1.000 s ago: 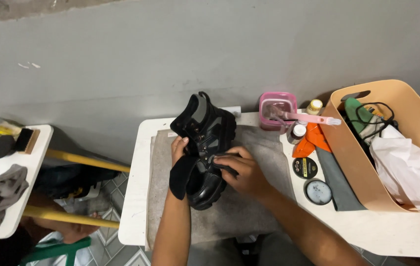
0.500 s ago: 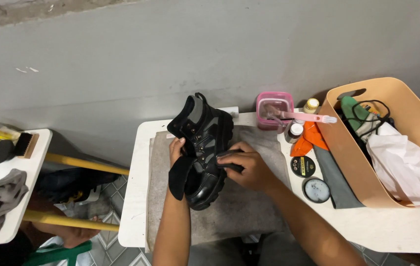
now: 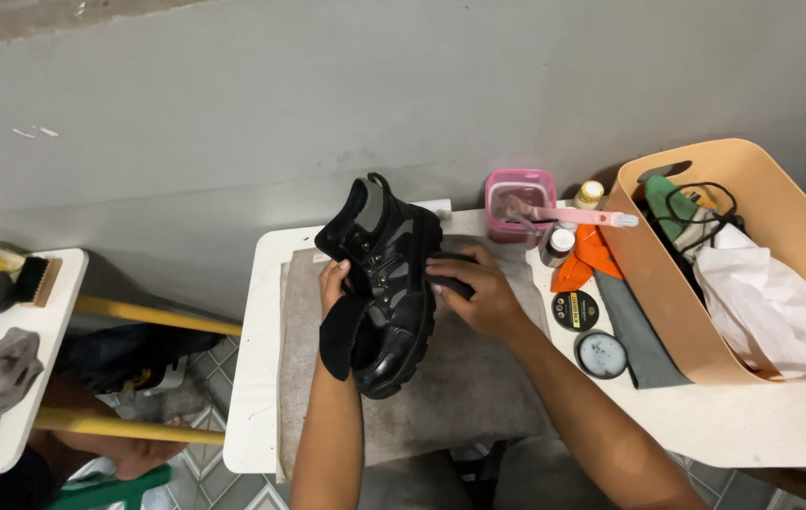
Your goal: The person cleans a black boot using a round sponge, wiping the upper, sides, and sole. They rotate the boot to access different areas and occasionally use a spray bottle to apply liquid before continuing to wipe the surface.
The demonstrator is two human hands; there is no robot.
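A black ankle boot (image 3: 394,283) with grey panels stands tilted on a grey mat (image 3: 460,387) in the middle of a small white table (image 3: 261,368). My left hand (image 3: 335,281) grips the boot's left side by its tongue, which hangs out. My right hand (image 3: 474,293) presses a small dark object, seemingly a brush or cloth, against the boot's right side.
A tan tub (image 3: 696,321) with white paper and cords sits at the right. Beside it lie two round polish tins (image 3: 575,310), an orange cloth (image 3: 587,260), a pink cup (image 3: 519,203) and a pink brush. A second white table (image 3: 6,378) at the left bears brushes and a grey rag.
My right hand has slid from the boot's front upward along its right side. The boot is tipped a little more upright.
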